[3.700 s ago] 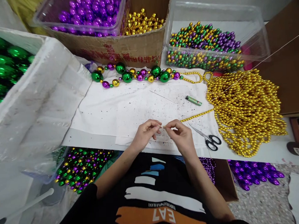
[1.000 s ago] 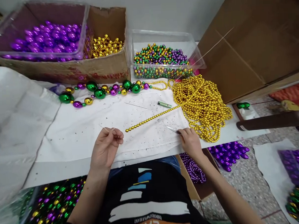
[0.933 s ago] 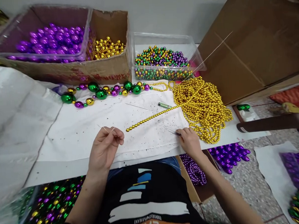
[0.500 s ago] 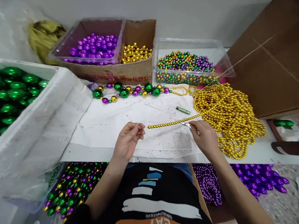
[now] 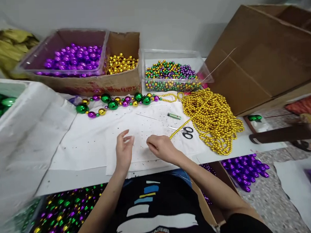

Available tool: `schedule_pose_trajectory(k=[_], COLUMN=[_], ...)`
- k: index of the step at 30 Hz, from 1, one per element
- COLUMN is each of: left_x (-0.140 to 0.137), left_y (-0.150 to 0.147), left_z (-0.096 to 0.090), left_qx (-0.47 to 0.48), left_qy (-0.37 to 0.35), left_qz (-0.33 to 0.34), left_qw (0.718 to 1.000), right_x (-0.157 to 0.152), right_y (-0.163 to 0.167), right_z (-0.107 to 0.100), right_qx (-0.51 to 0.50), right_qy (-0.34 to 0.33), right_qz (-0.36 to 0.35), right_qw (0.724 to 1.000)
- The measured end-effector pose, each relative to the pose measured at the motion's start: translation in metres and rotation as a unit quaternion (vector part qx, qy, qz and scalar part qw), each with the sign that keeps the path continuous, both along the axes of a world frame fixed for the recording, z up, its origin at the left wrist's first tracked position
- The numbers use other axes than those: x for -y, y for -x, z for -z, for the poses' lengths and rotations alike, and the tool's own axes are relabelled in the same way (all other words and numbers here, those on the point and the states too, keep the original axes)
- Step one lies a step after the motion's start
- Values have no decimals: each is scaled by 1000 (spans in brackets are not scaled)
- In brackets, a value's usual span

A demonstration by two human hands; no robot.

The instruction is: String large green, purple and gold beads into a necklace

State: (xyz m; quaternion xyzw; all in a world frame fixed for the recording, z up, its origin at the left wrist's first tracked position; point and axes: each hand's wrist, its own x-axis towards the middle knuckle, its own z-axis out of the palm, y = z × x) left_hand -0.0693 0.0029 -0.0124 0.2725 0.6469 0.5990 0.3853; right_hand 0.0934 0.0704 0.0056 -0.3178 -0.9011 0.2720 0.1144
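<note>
My right hand [image 5: 160, 148] is closed at the end of a gold bead strand [image 5: 180, 127], which runs back to a pile of gold beads [image 5: 209, 119]. The strand's tip is hidden by the fingers. To its left, my left hand [image 5: 124, 150] hovers over the white cloth [image 5: 92, 143] with fingers apart and slightly curled; nothing shows in it. Black-handled scissors [image 5: 187, 132] lie beside the strand. Beyond them are a green lighter [image 5: 174, 116] and a thin needle [image 5: 147, 117]. A necklace of green, purple and gold balls [image 5: 112, 104] stretches across the cloth's far side.
At the back stand a tub of purple balls [image 5: 75, 60], a cardboard box with gold beads [image 5: 122, 64] and a clear bin of mixed beads [image 5: 170, 74]. A large carton [image 5: 261, 60] rises at right, a white box [image 5: 31, 111] at left. A thread [image 5: 221, 62] crosses near the carton.
The scissors have gone from my right hand onto the cloth. My right hand has moved left to the strand's end. My left hand's pinch has opened. The view has swung right.
</note>
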Motion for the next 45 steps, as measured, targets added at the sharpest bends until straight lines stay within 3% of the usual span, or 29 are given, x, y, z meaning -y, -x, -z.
schedule_pose_trajectory(k=[1, 3, 5, 7, 11, 14, 19, 21, 22, 25, 26, 29, 31, 37, 42, 45], left_x=[-4, -13, -23, -33, -44, -47, -47, -44, -41, -33, -30, -23, -21, -23, -37, -47], left_y=[-5, -17, -27, -32, -29, -20, -2, 5, 9, 19, 22, 29, 32, 53, 77, 88], left_z=[-5, -16, -23, -21, -14, -22, -38, -38, -38, -34, -33, -30, -30, -39, -47, -49], left_qx=[-59, -91, -34, 44, 119, 135, 135, 137, 139, 148, 152, 164, 173, 193, 213, 216], left_qy=[-37, -88, -81, -31, 93, 144, 157, 167, 171, 182, 182, 176, 171, 153, 104, 72], left_qz=[6, 102, 229, 305, 376, 418, 447, 452, 447, 414, 402, 369, 350, 294, 250, 243], left_qw=[998, 987, 969, 951, 914, 887, 870, 865, 867, 879, 885, 898, 905, 923, 939, 943], right_x=[4, 14, 21, 24, 20, 13, -16, -40, -55, -100, -113, -140, -151, -173, -193, -198], right_y=[0, 0, -1, -5, -21, -30, -45, -65, -79, -128, -143, -173, -180, -182, -195, -200], right_z=[-2, -7, -10, -10, -9, -12, -14, -9, -6, 6, 10, 17, 17, -11, -40, -53], right_qx=[26, 59, 68, 66, 49, -11, -140, -149, -133, -8, 48, 180, 236, 300, 276, 253], right_qy=[-14, -39, -52, -53, -36, 24, 145, 134, 107, -60, -114, -222, -254, -217, -110, -37], right_qz=[-5, -7, 12, 44, 121, 166, 87, 82, 112, 312, 337, 257, 189, 102, 64, 81], right_qw=[1000, 997, 996, 995, 991, 986, 976, 976, 979, 948, 933, 923, 919, 923, 953, 963])
